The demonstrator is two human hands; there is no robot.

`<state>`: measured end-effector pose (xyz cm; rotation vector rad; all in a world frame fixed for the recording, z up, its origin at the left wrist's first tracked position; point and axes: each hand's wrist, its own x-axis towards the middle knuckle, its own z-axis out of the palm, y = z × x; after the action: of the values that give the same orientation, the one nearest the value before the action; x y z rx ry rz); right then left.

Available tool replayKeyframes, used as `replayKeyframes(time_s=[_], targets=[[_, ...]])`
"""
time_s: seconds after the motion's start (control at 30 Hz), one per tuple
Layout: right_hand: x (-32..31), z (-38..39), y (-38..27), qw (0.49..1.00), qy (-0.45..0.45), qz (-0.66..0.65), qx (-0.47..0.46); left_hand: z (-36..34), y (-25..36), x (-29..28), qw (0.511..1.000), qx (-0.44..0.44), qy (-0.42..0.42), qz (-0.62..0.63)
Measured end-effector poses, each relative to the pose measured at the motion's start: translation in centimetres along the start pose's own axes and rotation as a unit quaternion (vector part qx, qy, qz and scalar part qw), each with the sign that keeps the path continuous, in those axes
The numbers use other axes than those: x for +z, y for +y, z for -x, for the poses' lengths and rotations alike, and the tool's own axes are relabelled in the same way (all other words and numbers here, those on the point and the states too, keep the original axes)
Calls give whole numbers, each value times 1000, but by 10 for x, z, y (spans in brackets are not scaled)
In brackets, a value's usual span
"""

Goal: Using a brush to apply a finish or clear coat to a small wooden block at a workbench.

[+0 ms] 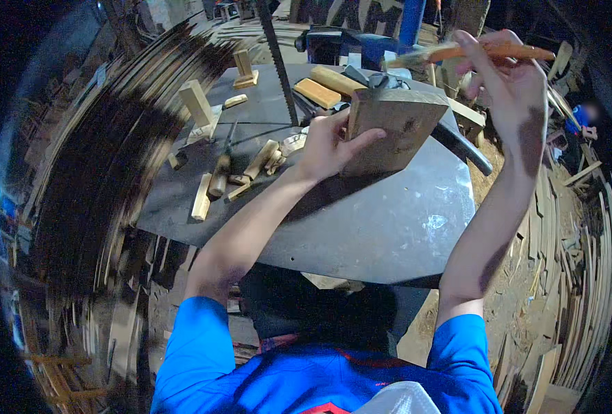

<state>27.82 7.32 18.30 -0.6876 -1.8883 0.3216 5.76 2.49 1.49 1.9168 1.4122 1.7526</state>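
Note:
My left hand [328,148] grips a thick, flat wooden board [399,131] by its left edge, thumb across its broad face. The board is held tilted up over the grey tabletop [368,228]. Up at the right, my right hand [513,86] is closed around the orange-brown handle of a brush [527,52]. The brush's pale bristles point left, above the board's top edge and apart from it. Behind the board, a dark bar [466,148] sticks out toward the right; its other end is hidden.
A toothed saw blade [277,62] stands upright at the table's back. A wooden-handled tool [220,176], several small wood pieces [201,196] and upright blocks [196,103] occupy the left side. Yellowish blocks [317,93] lie behind. Stacked strips [92,145] rise at left; another person [582,117] is far right.

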Motion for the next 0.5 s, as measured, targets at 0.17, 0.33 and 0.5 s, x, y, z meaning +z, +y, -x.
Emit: replayKeyframes(time_s=[0.17, 0.33, 0.5], targets=[[17, 1, 1, 989, -120, -77, 42, 3, -2, -1, 1000, 0, 5, 17], [-21, 1, 22, 960, 9, 280, -14, -7, -6, -5, 996, -74, -28, 40], [-13, -4, 23, 998, -30, -29, 44, -6, -2, -6, 997, -60, -24, 35]])
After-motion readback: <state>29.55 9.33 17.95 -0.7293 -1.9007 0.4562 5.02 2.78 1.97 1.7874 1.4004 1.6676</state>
